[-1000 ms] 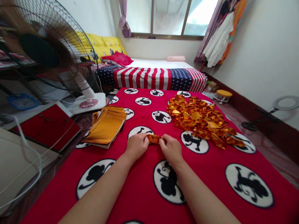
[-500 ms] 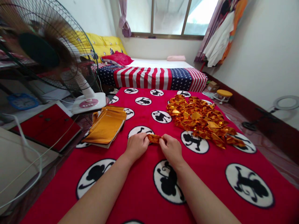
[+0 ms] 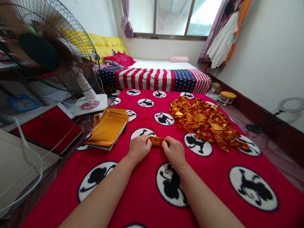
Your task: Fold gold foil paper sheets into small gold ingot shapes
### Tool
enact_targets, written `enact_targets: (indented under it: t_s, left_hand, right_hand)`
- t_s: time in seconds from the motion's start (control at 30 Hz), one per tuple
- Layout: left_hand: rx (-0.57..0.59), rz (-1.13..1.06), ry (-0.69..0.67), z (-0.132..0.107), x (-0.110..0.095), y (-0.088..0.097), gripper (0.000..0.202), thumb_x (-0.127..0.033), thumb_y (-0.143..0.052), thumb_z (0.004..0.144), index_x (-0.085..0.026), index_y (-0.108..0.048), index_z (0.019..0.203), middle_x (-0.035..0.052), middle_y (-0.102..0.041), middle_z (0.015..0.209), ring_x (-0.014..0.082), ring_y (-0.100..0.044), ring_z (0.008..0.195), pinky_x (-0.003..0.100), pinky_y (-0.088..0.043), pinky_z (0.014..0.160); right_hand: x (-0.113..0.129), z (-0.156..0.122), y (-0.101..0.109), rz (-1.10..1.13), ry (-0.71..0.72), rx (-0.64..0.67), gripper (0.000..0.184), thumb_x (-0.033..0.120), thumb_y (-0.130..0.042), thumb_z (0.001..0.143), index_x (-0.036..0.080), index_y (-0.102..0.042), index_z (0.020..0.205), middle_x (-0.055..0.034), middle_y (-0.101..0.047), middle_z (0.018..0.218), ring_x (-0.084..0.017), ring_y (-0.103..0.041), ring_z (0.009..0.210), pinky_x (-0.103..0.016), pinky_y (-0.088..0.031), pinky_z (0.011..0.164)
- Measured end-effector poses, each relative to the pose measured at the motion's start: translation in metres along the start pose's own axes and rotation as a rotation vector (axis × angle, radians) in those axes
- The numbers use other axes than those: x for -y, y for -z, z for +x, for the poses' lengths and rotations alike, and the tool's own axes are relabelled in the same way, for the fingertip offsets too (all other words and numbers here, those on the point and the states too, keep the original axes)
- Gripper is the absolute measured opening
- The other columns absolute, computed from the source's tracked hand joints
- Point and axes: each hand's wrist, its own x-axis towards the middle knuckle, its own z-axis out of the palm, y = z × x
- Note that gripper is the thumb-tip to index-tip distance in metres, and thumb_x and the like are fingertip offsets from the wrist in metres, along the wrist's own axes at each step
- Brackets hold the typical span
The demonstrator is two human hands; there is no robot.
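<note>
A folded piece of gold foil paper (image 3: 156, 141) is stretched between my two hands, just over the red patterned cloth (image 3: 133, 202). My left hand (image 3: 139, 147) pinches its left end, and my right hand (image 3: 174, 150) pinches the right end. Both hands are closed, and the fingertips hide the ends of the piece. To the left lies a stack of flat gold foil sheets (image 3: 106, 128) with pale backing at the edges. On the right is a heap of folded gold foil pieces (image 3: 201, 118), shiny and overlapping.
An electric fan (image 3: 89, 101) stands at the left, its blades blurred. Behind the cloth is a bed (image 3: 147, 79) with a flag-patterned cover. A yellow stool (image 3: 228, 95) and a ring light on a stand (image 3: 291, 104) are on the floor to the right.
</note>
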Motion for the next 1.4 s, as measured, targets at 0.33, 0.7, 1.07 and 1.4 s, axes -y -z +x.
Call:
enact_targets:
  t_s: [0.33, 0.7, 1.07, 1.4]
  left_hand:
    - [0.012, -0.012, 0.002, 0.0001, -0.0004, 0.0002, 0.027, -0.025, -0.040, 0.091, -0.021, -0.066, 0.084, 0.0044, -0.072, 0.088, 0.0187, -0.064, 0.077, 0.028, -0.039, 0.064]
    - [0.009, -0.007, -0.003, 0.0004, -0.0004, -0.0003, 0.027, -0.025, -0.040, 0.091, -0.021, -0.066, 0.083, 0.0044, -0.072, 0.088, 0.0186, -0.065, 0.078, 0.028, -0.038, 0.063]
    - [0.027, -0.017, 0.016, 0.0005, -0.0010, 0.0008, 0.028, -0.025, -0.040, 0.091, -0.021, -0.068, 0.086, 0.0053, -0.072, 0.090, 0.0189, -0.064, 0.080, 0.028, -0.041, 0.067]
    - [0.003, -0.014, -0.005, 0.0007, -0.0002, -0.0006, 0.027, -0.024, -0.040, 0.090, -0.021, -0.066, 0.082, 0.0044, -0.072, 0.088, 0.0186, -0.064, 0.077, 0.028, -0.037, 0.062]
  right_hand:
    - [0.0008, -0.0002, 0.0011, 0.011, 0.004, 0.004, 0.020, 0.027, -0.051, 0.086, 0.021, -0.063, 0.072, 0.0008, -0.062, 0.063, -0.013, -0.051, 0.058, -0.026, -0.022, 0.055]
    - [0.0018, 0.0003, 0.0009, 0.017, 0.006, 0.000, 0.020, 0.027, -0.050, 0.086, 0.021, -0.061, 0.071, 0.0006, -0.063, 0.064, -0.013, -0.053, 0.060, -0.026, -0.022, 0.055]
    - [0.0009, -0.0004, 0.0014, 0.028, 0.003, 0.000, 0.020, 0.027, -0.050, 0.086, 0.021, -0.061, 0.071, 0.0006, -0.063, 0.065, -0.013, -0.053, 0.059, -0.026, -0.022, 0.055]
    - [0.0008, -0.0003, 0.0013, 0.032, 0.005, 0.001, 0.020, 0.028, -0.050, 0.086, 0.021, -0.060, 0.071, 0.0007, -0.063, 0.064, -0.013, -0.052, 0.059, -0.026, -0.022, 0.055]
